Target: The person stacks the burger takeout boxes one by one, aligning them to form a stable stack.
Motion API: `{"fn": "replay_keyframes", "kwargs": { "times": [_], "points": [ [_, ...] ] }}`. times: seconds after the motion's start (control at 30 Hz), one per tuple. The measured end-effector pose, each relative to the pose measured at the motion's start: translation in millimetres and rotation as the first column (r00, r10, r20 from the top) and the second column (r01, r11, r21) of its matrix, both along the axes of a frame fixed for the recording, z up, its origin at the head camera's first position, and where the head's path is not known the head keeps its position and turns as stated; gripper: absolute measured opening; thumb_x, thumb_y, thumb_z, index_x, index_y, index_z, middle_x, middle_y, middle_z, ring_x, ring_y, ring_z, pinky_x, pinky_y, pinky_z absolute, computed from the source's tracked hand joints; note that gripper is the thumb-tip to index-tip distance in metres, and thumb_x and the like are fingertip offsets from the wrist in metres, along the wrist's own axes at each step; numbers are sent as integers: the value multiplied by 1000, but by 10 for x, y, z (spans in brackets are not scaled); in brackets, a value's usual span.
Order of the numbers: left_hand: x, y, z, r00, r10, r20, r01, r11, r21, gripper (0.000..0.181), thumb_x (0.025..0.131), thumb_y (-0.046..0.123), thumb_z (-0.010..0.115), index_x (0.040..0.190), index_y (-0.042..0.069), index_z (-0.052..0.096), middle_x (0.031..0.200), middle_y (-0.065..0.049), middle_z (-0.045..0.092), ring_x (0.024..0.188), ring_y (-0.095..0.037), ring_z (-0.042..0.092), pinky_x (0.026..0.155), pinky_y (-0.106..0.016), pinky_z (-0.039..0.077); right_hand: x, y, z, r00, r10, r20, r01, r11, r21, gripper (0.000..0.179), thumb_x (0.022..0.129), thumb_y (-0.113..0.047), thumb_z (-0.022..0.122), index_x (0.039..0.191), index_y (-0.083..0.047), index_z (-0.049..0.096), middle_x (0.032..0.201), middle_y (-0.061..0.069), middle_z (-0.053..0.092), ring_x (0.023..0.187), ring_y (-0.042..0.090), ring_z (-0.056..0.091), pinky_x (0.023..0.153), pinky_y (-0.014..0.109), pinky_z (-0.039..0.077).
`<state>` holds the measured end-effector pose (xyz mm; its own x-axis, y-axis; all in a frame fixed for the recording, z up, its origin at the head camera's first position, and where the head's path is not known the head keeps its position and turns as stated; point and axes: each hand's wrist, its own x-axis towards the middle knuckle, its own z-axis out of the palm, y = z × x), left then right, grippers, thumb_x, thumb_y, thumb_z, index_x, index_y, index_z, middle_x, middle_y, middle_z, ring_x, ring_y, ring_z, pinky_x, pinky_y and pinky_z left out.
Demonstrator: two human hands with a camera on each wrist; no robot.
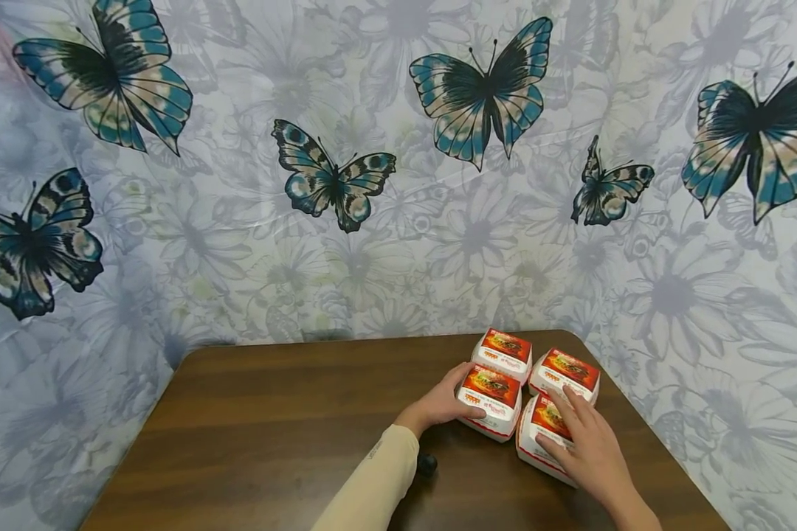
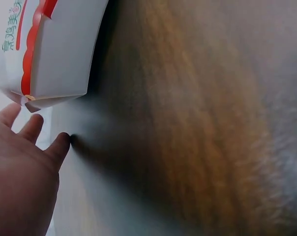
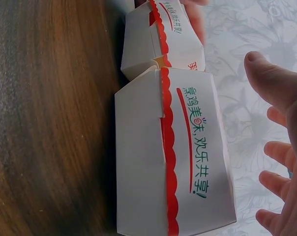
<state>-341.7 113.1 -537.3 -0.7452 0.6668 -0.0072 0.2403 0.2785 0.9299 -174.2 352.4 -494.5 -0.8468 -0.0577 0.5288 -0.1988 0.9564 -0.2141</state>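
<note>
Several white cardboard burger boxes with red picture lids stand in a tight cluster. My left hand (image 1: 441,402) is at the left side of the front-left box (image 1: 498,405), its thumb along the front edge. In the left wrist view its extended fingers lie beside a corner of a white box (image 2: 65,54). Over the front-right box (image 1: 547,417) my right hand (image 1: 591,450) is spread, partly hiding the lid. The right wrist view has those fingers apart from the near box (image 3: 197,147). Behind stand the back-left box (image 1: 508,345) and back-right box (image 1: 571,365).
The boxes stand near the far right corner of a brown wooden table (image 1: 272,428). A small dark round object (image 1: 427,464) lies beside my left forearm. A butterfly-printed cloth (image 1: 372,280) hangs behind the table.
</note>
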Motion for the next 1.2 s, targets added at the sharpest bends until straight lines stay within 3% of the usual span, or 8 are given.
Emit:
{"fn": "replay_keyframes", "kwargs": {
  "times": [0.2, 0.5, 0.97, 1.2],
  "points": [
    [-85, 47, -34, 999, -39, -35, 38, 999, -13, 105, 79, 29, 86, 160, 31, 20, 170, -5, 8, 155, -28, 15, 120, -47, 27, -6, 31, -22, 1000, -12, -11, 12, 1000, 11, 83, 75, -39, 85, 146, -15, 50, 145, 26, 50, 122, 48, 52, 93, 64, 41],
    [-107, 54, -66, 999, -45, -1, 45, 999, 9, 105, 77, 26, 88, 160, 28, 24, 164, 0, 24, 141, -21, 36, 113, -36, 36, -34, 68, -67, 1000, -13, -19, 13, 1000, 3, 84, 70, -35, 88, 143, -13, 53, 145, 25, 49, 122, 48, 50, 93, 63, 40],
    [-102, -13, -87, 997, -18, -77, 16, 999, -29, 103, 76, 30, 88, 158, 30, 27, 163, 3, 27, 144, -18, 33, 115, -36, 35, -97, 118, -75, 1000, -6, 8, 6, 1000, -19, 84, 72, -37, 87, 144, -14, 51, 145, 26, 48, 123, 49, 47, 93, 64, 38],
    [-58, -127, -50, 994, 7, -109, -14, 998, -60, 106, 74, 30, 89, 159, 20, 28, 164, -1, 27, 149, -22, 29, 119, -42, 31, -122, 159, -62, 999, -14, 31, 15, 999, -32, 82, 73, -38, 86, 144, -14, 51, 145, 27, 47, 123, 50, 46, 93, 65, 38]
  ]
}}
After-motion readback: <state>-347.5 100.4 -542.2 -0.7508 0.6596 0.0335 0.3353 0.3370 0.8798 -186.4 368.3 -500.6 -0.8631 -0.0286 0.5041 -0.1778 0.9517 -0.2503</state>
